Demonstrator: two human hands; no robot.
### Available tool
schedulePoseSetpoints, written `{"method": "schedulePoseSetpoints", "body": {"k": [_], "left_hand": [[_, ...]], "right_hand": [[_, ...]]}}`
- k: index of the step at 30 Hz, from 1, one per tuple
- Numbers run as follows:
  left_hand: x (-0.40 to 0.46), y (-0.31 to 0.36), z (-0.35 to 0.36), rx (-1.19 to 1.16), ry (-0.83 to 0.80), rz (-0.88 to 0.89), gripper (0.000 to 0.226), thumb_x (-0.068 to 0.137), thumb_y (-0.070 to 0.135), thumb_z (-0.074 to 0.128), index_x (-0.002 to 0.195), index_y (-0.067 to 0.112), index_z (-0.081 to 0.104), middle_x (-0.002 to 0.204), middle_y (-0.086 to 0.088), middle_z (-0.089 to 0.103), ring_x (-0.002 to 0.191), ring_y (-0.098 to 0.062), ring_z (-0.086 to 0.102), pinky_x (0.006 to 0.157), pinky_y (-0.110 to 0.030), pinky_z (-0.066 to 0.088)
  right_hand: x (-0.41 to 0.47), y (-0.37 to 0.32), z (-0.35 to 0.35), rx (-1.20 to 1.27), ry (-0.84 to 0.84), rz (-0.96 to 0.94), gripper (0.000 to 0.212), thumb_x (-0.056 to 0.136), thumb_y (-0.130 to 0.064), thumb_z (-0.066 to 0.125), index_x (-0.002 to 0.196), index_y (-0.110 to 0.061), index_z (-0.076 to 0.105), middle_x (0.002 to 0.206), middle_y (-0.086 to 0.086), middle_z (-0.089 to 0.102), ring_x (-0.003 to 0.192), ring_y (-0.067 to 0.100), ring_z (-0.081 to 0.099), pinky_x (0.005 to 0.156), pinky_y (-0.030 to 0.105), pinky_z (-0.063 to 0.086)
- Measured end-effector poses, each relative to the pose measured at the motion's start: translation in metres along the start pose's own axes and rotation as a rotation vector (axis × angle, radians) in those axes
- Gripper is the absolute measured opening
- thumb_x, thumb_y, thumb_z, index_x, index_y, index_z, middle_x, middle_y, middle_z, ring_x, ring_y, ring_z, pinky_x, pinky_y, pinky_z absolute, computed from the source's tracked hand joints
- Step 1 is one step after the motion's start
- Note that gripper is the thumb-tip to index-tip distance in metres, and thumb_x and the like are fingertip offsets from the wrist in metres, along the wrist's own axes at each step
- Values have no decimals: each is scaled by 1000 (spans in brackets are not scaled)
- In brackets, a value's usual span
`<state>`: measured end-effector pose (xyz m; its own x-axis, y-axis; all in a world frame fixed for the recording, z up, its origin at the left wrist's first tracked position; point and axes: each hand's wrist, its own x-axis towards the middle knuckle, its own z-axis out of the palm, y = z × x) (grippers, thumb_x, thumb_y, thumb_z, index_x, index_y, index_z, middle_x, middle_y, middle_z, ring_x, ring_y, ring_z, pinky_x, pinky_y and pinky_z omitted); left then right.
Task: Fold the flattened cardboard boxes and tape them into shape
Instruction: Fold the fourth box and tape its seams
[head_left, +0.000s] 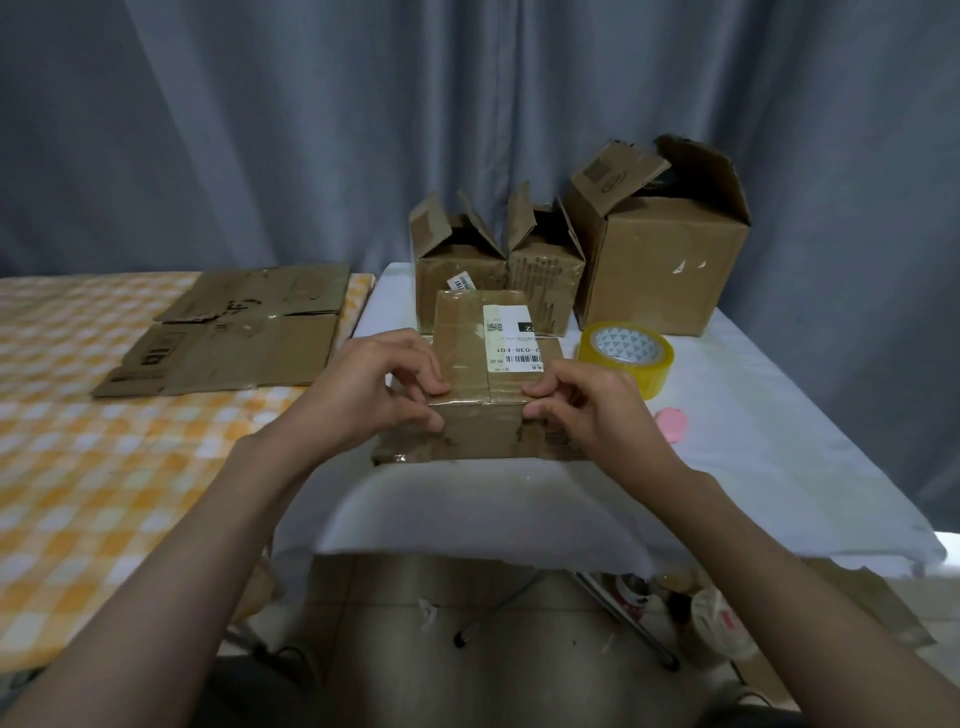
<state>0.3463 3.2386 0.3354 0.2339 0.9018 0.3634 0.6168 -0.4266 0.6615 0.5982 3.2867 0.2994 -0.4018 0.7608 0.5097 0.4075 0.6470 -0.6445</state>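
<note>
A small brown cardboard box (480, 364) with a white shipping label stands on the white-covered table (753, 431) in front of me. My left hand (382, 392) pinches its near left top edge between thumb and fingers. My right hand (587, 402) pinches the near right top edge the same way. The top flaps lie closed, with a strip of clear tape across the near edge. A roll of yellowish tape (626, 356) lies on the table just right of the box. Flattened cardboard boxes (234, 332) lie on the checkered surface to the left.
Three folded boxes with open top flaps stand at the back of the table: two small ones (457, 260) (545, 265) and a large one (660, 249). A pink object (672, 423) lies near my right hand. Grey curtains hang behind. Clutter sits on the floor under the table.
</note>
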Motion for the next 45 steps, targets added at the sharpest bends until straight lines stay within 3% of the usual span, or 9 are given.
{"method": "schedulePoseSetpoints", "body": {"k": [10, 16, 19, 24, 28, 33, 37, 40, 45], "left_hand": [[-7, 5, 22, 405, 62, 174, 27, 73, 17, 71, 79, 18, 45, 95, 9, 44, 83, -16, 45, 70, -31, 43], [-10, 6, 22, 217, 80, 54, 34, 76, 32, 81, 81, 20, 49, 102, 7, 50, 92, -16, 52, 79, -32, 49], [-8, 4, 17, 198, 64, 33, 27, 78, 14, 82, 81, 16, 55, 103, 4, 54, 94, -18, 57, 83, -38, 52], [-7, -2, 7, 41, -4, 23, 23, 73, -8, 81, 82, 8, 66, 105, 1, 61, 97, -5, 61, 75, -10, 51], [0, -8, 1, 84, 17, 71, 20, 67, 1, 87, 81, 9, 75, 93, 2, 68, 92, -4, 67, 77, -14, 53], [3, -10, 3, 92, 43, 93, 18, 66, 5, 88, 79, 11, 77, 84, 7, 70, 89, -2, 70, 75, -10, 50], [4, -11, 1, 198, -43, 66, 24, 72, 20, 87, 89, 21, 70, 103, 12, 62, 99, 0, 60, 84, -17, 50], [1, -12, 11, 268, -16, -4, 42, 65, 50, 83, 96, 36, 59, 110, 21, 50, 103, 4, 46, 84, -10, 39], [7, -4, 47, 255, 34, 124, 65, 87, 51, 66, 145, 29, 49, 150, 12, 46, 142, -6, 33, 118, -36, 27]], "right_hand": [[-2, -5, 4, -2, -5, 47, 24, 85, -20, 78, 78, -14, 57, 59, 4, 57, 58, 10, 52, 56, 16, 39], [-4, -3, 8, -22, 27, 41, 25, 89, -22, 74, 78, -24, 52, 58, 2, 54, 57, 14, 50, 53, 17, 35], [-3, -3, 7, -11, 11, 51, 23, 88, -21, 75, 79, -22, 54, 58, 3, 54, 55, 12, 48, 53, 16, 34], [-3, -6, -3, 32, -86, 76, 23, 81, -9, 81, 86, -5, 58, 63, 12, 60, 70, 4, 62, 67, 8, 41], [-3, -9, -12, -5, -142, 39, 20, 80, -1, 79, 91, -1, 63, 70, 14, 62, 71, 17, 60, 71, 15, 45], [-3, -8, -12, 16, -60, 28, 13, 77, 9, 76, 87, 5, 69, 86, -6, 62, 78, -3, 62, 73, 16, 48], [-3, -6, -6, -46, -6, -1, 10, 78, 8, 75, 83, 2, 69, 87, -14, 60, 84, -8, 59, 71, 10, 42], [-5, -5, -5, -121, -39, -49, 12, 83, 1, 73, 89, -6, 65, 91, -11, 56, 81, 7, 57, 72, 26, 50], [-2, -8, -3, -177, 9, -53, 18, 81, -13, 80, 94, -11, 67, 97, -7, 47, 85, 7, 54, 76, 30, 53]]}}
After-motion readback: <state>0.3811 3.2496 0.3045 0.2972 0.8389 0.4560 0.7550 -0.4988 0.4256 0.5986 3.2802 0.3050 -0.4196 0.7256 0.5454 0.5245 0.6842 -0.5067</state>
